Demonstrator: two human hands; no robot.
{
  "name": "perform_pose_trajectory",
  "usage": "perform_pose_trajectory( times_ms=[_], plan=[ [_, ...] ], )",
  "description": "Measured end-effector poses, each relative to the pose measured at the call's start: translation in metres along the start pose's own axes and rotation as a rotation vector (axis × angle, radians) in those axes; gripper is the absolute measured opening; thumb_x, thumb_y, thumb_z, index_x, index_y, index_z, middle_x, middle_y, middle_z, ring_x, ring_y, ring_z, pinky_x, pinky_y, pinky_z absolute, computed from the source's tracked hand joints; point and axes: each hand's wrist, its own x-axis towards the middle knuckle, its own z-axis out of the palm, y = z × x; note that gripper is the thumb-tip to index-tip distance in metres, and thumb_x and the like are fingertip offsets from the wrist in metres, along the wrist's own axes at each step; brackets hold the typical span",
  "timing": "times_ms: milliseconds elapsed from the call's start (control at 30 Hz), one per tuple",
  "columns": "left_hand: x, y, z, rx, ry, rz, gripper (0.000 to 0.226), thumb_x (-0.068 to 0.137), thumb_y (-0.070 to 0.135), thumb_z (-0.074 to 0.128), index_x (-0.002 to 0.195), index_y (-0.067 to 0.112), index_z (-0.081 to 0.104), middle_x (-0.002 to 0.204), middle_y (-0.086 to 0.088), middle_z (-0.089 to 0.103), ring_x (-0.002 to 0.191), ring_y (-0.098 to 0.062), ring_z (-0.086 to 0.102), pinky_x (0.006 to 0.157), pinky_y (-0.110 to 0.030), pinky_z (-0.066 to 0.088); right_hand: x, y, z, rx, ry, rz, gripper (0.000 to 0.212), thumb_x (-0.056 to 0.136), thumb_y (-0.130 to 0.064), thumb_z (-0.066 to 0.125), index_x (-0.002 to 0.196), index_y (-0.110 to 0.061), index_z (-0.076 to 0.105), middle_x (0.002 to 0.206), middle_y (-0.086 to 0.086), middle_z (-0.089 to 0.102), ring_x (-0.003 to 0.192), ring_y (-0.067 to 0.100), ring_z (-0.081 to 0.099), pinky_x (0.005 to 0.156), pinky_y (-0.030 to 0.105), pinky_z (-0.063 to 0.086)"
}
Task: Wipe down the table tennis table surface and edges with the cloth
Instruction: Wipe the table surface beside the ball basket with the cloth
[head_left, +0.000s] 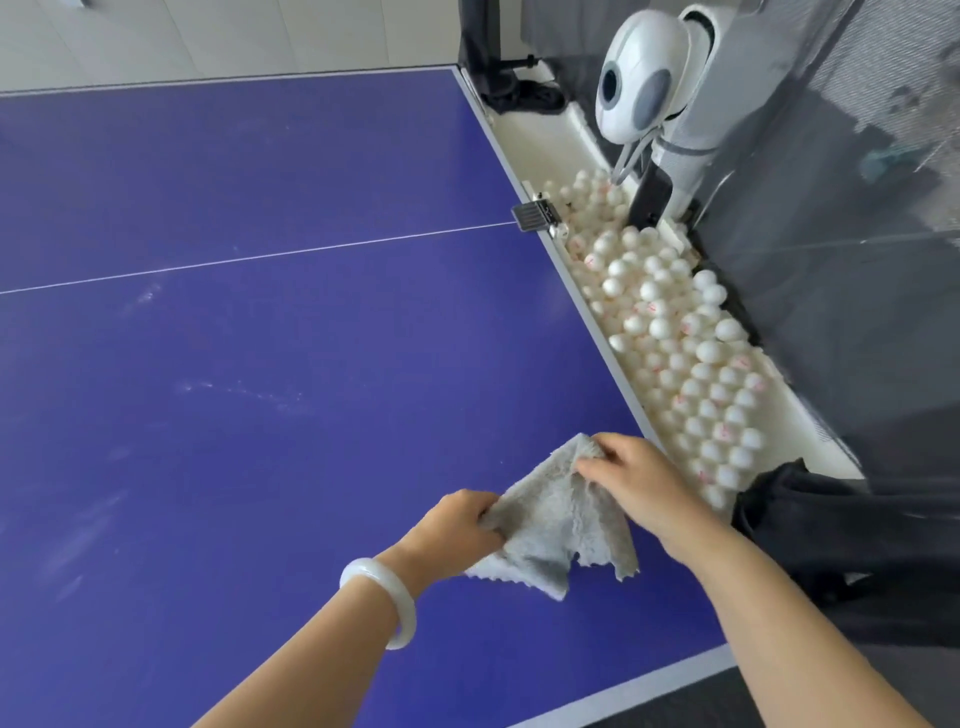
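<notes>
Stretched between both hands over the blue table tennis table (260, 389) — a grey fluffy microfibre cloth (550, 525), opened out rather than balled up. Gripped at its near-left corner by the left hand (465, 525), fingers curled round a bunched fold, with a smooth white bangle (382, 597) on that wrist. Pinched at its far corner by the right hand (641, 483), thumb and fingertips closed on the fabric, other fingers loosely bent.

Long axis from lower left to upper right, slanting toward the table's right-hand edge, two loose corners drooping toward the person. Cannot tell whether those corners touch the surface.

Looks like arranging the cloth for a pass, with wiping not yet begun at this spot.

Just right of the right hand: the table's pale edge strip, then a long white tray (545, 140) heaped with white plastic balls (691, 364). Farther along, a rounded white ball-feeding machine (636, 85) against black mesh netting (831, 234). Nearer that edge by far the right hand, so better placed to lead a stroke along the rim.

Pale dusty smears (244, 392) ahead and to the left, well apart from the cloth — on the left hand's side.

Next, probably: lay the cloth flat and press down before sweeping. Worth keeping clear of the tray, to avoid flicking balls out with a trailing corner.
</notes>
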Motion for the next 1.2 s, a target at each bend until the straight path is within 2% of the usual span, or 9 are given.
perform_pose_trajectory(
  times_ms=[133,233,367,533,633,733,800,1000,1200],
  plan=[
    [0.014,0.004,-0.009,-0.194,0.007,-0.053,0.014,0.084,0.031,0.066,0.085,0.017,0.062,0.070,0.009,0.052,0.064,-0.011,0.050,0.058,-0.021,0.040,0.016,0.027,-0.037,0.235,0.123,0.275,0.019,0.093,-0.008,0.050,0.087,-0.005,0.068,0.068,0.002,0.059,0.067,0.017,0.054,0.069,0.034,0.040],
    [0.026,-0.002,-0.004,-0.086,0.204,-0.126,0.015,0.091,0.029,0.062,0.099,0.018,0.056,0.088,0.006,0.058,0.076,-0.014,0.056,0.062,-0.024,0.044,0.021,0.055,-0.041,-0.112,0.224,0.330,0.019,0.096,-0.010,0.047,0.108,-0.007,0.061,0.097,0.008,0.061,0.087,0.023,0.057,0.078,0.037,0.045],
    [0.023,-0.028,0.012,0.218,0.434,-0.080,0.025,0.097,0.018,0.051,0.120,0.011,0.054,0.117,-0.003,0.054,0.113,-0.025,0.049,0.088,-0.030,0.042,0.006,0.086,-0.010,-0.496,0.346,-0.048,0.035,0.091,0.005,0.051,0.120,-0.009,0.063,0.122,0.007,0.063,0.116,0.026,0.057,0.095,0.021,0.035],
    [0.010,-0.053,0.013,0.464,0.578,0.058,0.031,0.085,0.008,0.069,0.114,0.002,0.064,0.116,-0.013,0.059,0.109,-0.037,0.056,0.093,-0.044,0.047,0.006,0.104,0.044,-0.785,-0.140,-0.405,0.065,0.099,0.005,0.038,0.155,-0.026,0.028,0.164,-0.008,0.015,0.152,0.012,0.008,0.124,0.028,0.006],
    [0.007,-0.071,0.006,0.554,0.542,0.038,0.043,0.089,0.016,0.067,0.128,-0.001,0.059,0.133,-0.017,0.055,0.126,-0.039,0.051,0.106,-0.049,0.042,-0.001,0.102,0.070,-0.946,-0.066,-0.222,0.063,0.104,-0.018,0.039,0.159,-0.022,0.009,0.167,0.002,0.000,0.152,0.023,0.009,0.123,0.037,0.016],
    [0.005,-0.084,0.010,0.615,0.516,0.067,0.051,0.100,0.032,0.039,0.135,-0.002,0.055,0.141,-0.020,0.052,0.132,-0.039,0.049,0.111,-0.049,0.039,-0.017,0.086,0.090,-1.018,0.050,-0.057,0.060,0.088,-0.033,0.068,0.141,-0.009,0.053,0.143,0.022,0.050,0.114,0.039,0.057,0.096,0.044,0.049],
    [0.004,-0.090,0.014,0.633,0.495,0.096,0.067,0.103,0.041,0.015,0.138,-0.003,0.051,0.144,-0.020,0.049,0.134,-0.039,0.046,0.115,-0.045,0.029,-0.015,0.089,0.092,-0.924,0.168,-0.155,0.045,0.081,-0.022,0.076,0.124,-0.011,0.068,0.128,0.014,0.063,0.102,0.032,0.064,0.086,0.039,0.056],
    [0.009,-0.102,0.022,0.646,0.567,0.102,0.063,0.098,0.037,0.023,0.148,0.003,0.038,0.155,-0.014,0.036,0.145,-0.031,0.032,0.121,-0.037,0.009,0.009,0.125,0.090,-0.948,-0.017,-0.482,0.054,0.107,-0.031,0.029,0.157,-0.015,0.016,0.166,0.001,0.006,0.153,0.017,0.001,0.124,0.041,0.014],
    [0.009,-0.102,0.024,0.631,0.554,0.089,0.064,0.098,0.039,0.022,0.149,0.004,0.037,0.156,-0.013,0.033,0.147,-0.029,0.027,0.122,-0.036,0.007,-0.016,0.177,0.075,-0.890,0.152,-0.278,0.057,0.106,-0.033,0.016,0.158,-0.008,0.012,0.167,0.006,0.003,0.154,0.019,0.004,0.122,0.041,0.011]
  ],
)
